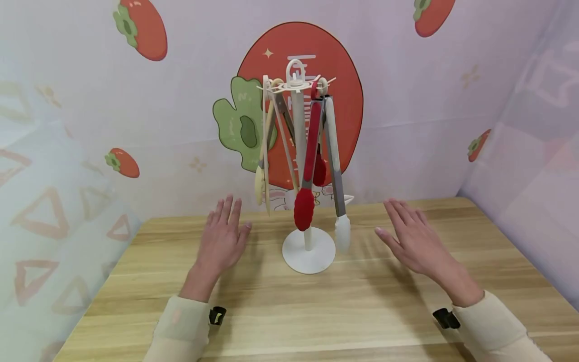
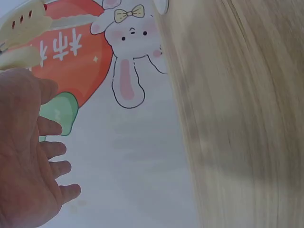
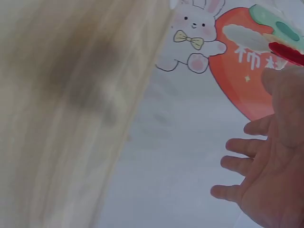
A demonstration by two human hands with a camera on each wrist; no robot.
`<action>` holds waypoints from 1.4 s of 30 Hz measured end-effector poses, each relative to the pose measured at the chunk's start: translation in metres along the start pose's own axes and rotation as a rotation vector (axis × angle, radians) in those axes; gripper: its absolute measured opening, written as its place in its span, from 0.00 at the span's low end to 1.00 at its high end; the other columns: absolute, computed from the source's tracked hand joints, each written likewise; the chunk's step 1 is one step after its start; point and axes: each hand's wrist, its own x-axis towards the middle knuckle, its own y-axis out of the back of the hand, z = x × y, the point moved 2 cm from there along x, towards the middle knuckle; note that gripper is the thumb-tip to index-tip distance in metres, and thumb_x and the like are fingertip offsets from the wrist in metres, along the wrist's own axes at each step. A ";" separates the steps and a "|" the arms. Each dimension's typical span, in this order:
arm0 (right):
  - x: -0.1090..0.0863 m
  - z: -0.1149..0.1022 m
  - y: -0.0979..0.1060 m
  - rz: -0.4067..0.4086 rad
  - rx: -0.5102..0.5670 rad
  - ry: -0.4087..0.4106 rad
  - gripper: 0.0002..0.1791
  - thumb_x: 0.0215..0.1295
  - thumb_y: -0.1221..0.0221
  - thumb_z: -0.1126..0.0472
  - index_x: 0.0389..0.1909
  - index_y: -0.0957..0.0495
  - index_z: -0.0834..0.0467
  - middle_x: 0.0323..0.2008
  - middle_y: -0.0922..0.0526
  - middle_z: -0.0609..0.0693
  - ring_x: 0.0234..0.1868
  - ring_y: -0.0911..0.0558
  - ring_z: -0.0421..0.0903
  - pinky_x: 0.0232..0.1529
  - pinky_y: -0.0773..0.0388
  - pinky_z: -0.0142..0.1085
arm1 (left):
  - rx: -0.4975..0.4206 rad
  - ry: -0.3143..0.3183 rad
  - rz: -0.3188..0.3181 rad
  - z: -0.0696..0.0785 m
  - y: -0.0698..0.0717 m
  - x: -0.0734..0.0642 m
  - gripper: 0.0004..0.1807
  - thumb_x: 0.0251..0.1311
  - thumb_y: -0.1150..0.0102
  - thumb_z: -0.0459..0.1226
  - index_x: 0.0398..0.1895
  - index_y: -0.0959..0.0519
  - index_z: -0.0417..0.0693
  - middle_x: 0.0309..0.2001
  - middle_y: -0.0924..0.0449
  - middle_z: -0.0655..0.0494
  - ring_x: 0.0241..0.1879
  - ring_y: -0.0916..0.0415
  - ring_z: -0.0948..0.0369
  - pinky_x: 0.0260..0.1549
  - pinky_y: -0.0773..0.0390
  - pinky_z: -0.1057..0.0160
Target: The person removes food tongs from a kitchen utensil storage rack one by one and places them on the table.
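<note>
In the head view, the red tongs are covering part of the white stand and of a second red-headed utensil behind them, the stand's pole is masking some lettering on the wall cloth, and the left sleeve and right sleeve are running past the bottom edge. In the left wrist view, the left edge is cutting off the left hand and a slotted cream head; in the right wrist view, the right edge is cropping the right hand and a red tip, while the tabletop is blurring.
</note>
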 end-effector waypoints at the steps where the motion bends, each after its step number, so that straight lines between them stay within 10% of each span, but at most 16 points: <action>1: 0.001 -0.002 0.002 0.002 0.016 0.005 0.40 0.78 0.50 0.45 0.77 0.47 0.69 0.75 0.43 0.69 0.75 0.45 0.68 0.69 0.49 0.68 | -0.007 -0.006 0.003 0.001 0.000 0.000 0.36 0.79 0.58 0.49 0.78 0.47 0.34 0.79 0.55 0.36 0.78 0.60 0.40 0.73 0.53 0.37; 42: 0.080 -0.052 0.057 0.032 0.487 0.162 0.35 0.78 0.49 0.49 0.78 0.45 0.59 0.72 0.34 0.59 0.71 0.35 0.58 0.68 0.38 0.60 | -0.424 -0.010 0.074 0.020 0.014 0.003 0.33 0.78 0.56 0.46 0.79 0.45 0.40 0.76 0.44 0.40 0.75 0.46 0.44 0.70 0.43 0.41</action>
